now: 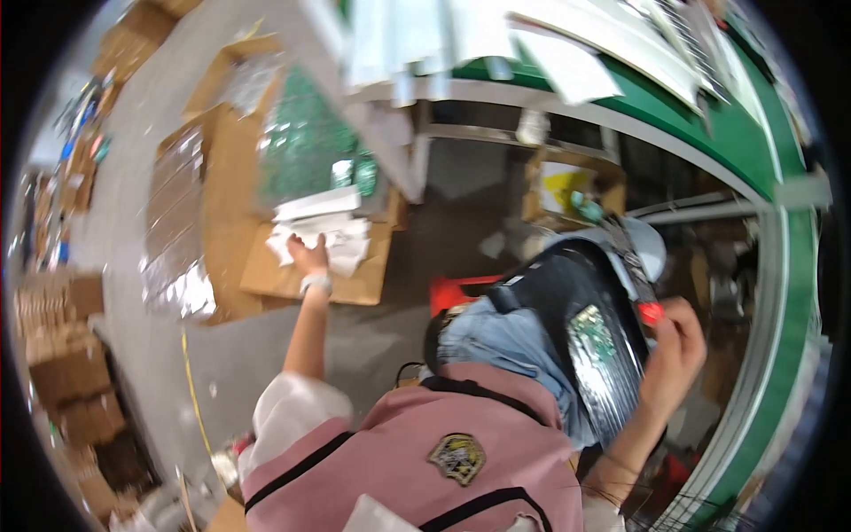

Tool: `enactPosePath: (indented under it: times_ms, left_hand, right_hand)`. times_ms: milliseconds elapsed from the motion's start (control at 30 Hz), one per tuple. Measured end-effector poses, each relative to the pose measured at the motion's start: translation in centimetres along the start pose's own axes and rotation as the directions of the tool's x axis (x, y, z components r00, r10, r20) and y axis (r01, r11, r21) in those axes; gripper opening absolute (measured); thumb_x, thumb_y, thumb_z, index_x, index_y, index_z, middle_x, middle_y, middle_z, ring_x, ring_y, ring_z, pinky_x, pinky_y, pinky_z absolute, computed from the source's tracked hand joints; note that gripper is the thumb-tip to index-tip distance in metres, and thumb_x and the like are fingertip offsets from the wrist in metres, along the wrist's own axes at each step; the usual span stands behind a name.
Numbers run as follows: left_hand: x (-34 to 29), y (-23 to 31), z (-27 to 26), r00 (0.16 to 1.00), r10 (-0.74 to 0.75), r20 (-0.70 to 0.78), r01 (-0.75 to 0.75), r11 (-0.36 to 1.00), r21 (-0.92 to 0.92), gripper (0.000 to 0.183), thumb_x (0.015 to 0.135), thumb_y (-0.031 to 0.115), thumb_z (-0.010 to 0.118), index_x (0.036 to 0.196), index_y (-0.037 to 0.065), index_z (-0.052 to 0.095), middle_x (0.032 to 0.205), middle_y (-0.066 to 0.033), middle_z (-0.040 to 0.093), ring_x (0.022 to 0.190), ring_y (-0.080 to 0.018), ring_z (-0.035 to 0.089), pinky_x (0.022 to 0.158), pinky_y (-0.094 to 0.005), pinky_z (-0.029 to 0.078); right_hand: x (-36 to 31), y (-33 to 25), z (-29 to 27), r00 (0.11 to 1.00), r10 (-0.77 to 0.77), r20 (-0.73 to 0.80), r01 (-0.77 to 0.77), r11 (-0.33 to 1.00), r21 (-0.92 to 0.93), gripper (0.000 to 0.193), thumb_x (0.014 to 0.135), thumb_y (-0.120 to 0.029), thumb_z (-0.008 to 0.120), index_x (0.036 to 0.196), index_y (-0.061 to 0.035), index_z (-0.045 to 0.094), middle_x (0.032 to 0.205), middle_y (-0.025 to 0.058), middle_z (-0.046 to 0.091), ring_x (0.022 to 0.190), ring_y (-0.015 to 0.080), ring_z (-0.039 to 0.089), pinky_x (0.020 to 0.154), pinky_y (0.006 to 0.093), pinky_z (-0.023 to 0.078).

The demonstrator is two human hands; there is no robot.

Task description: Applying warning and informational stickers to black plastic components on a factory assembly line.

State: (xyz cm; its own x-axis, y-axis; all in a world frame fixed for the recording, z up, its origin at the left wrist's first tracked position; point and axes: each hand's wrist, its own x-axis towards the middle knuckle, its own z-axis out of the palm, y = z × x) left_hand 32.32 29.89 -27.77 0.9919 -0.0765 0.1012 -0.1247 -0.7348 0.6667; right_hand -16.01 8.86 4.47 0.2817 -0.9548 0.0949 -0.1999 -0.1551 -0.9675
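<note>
My left hand (310,257) reaches out with its fingers apart, over a loose pile of white papers (344,238) on a cardboard flap; whether it touches them I cannot tell. On the right, my right hand (678,341) is closed by the red end of a long, dark, narrow object (631,257), whose kind is too blurred to name. This object lies along the edge of a black tray (554,288) resting over my lap. Inside the tray are small green pieces (592,332) and a shiny clear wrap (612,390).
Beyond my left hand stands an open cardboard box (222,230) with green, plastic-wrapped contents (306,133). A green-topped workbench (727,146) curves along the far and right sides. Below it sits a small carton (532,191). Cardboard boxes (75,372) are stacked at the left.
</note>
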Motion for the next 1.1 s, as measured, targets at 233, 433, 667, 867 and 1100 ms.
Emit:
enactPosePath:
  times_ms: [233, 433, 667, 867, 1100]
  left_hand:
    - [-18.9, 26.3, -8.9, 0.240, 0.765, 0.598, 0.220, 0.557, -0.801, 0.023, 0.096, 0.013, 0.056, 0.110, -0.002, 0.067, 0.093, -0.0102, 0.071, 0.086, -0.0148, 0.066, 0.081, -0.0290, 0.050]
    - [-25.1, 35.8, -10.0, 0.184, 0.801, 0.570, 0.252, 0.522, -0.815, 0.009, 0.085, 0.003, 0.068, 0.092, -0.004, 0.066, 0.082, -0.0072, 0.068, 0.074, -0.0127, 0.063, 0.068, -0.0249, 0.049]
    - [-24.9, 39.6, -10.2, -0.001, 0.895, 0.446, 0.128, 0.442, -0.888, 0.009, 0.083, 0.001, 0.065, 0.078, -0.001, 0.058, 0.068, -0.0055, 0.055, 0.061, -0.0122, 0.054, 0.057, -0.0257, 0.042]
    - [-24.9, 41.6, -10.7, -0.527, 0.815, 0.241, -0.072, 0.240, -0.968, 0.012, 0.071, 0.002, 0.068, 0.071, 0.002, 0.057, 0.063, -0.0089, 0.054, 0.053, -0.0229, 0.054, 0.049, -0.0297, 0.041]
    - [-26.4, 41.8, -10.2, -0.509, 0.801, 0.316, -0.159, 0.273, -0.949, 0.013, 0.071, 0.003, 0.068, 0.071, 0.003, 0.056, 0.063, -0.0081, 0.054, 0.053, -0.0223, 0.055, 0.049, -0.0302, 0.042]
  right_hand:
    - [-2.5, 1.7, 5.5, 0.963, 0.270, 0.025, -0.210, 0.684, 0.699, 0.013, 0.092, -0.008, 0.061, 0.098, 0.0028, 0.061, 0.089, 0.0073, 0.062, 0.081, 0.0163, 0.061, 0.079, 0.0311, 0.050]
    - [-4.7, 2.0, 5.2, 0.957, 0.288, 0.013, -0.192, 0.602, 0.775, 0.024, 0.093, -0.013, 0.063, 0.110, 0.0036, 0.064, 0.090, 0.0081, 0.066, 0.083, 0.0170, 0.063, 0.079, 0.0311, 0.050]
    - [-4.0, 2.1, -2.0, 0.968, 0.110, -0.225, -0.071, 0.982, 0.176, 0.028, 0.095, -0.017, 0.060, 0.112, 0.0043, 0.063, 0.098, 0.0044, 0.056, 0.091, 0.0116, 0.055, 0.081, 0.0227, 0.043]
    - [-3.1, 0.4, -7.3, 0.993, 0.047, -0.104, -0.037, 0.994, 0.100, 0.019, 0.086, -0.016, 0.070, 0.093, 0.0019, 0.066, 0.090, 0.0042, 0.058, 0.079, 0.0100, 0.056, 0.071, 0.0227, 0.043]
    - [-4.3, 1.0, -8.4, 0.995, 0.065, -0.079, -0.061, 0.997, 0.053, 0.011, 0.082, -0.007, 0.073, 0.083, 0.0014, 0.066, 0.085, 0.0032, 0.059, 0.073, 0.0097, 0.057, 0.064, 0.0224, 0.045]
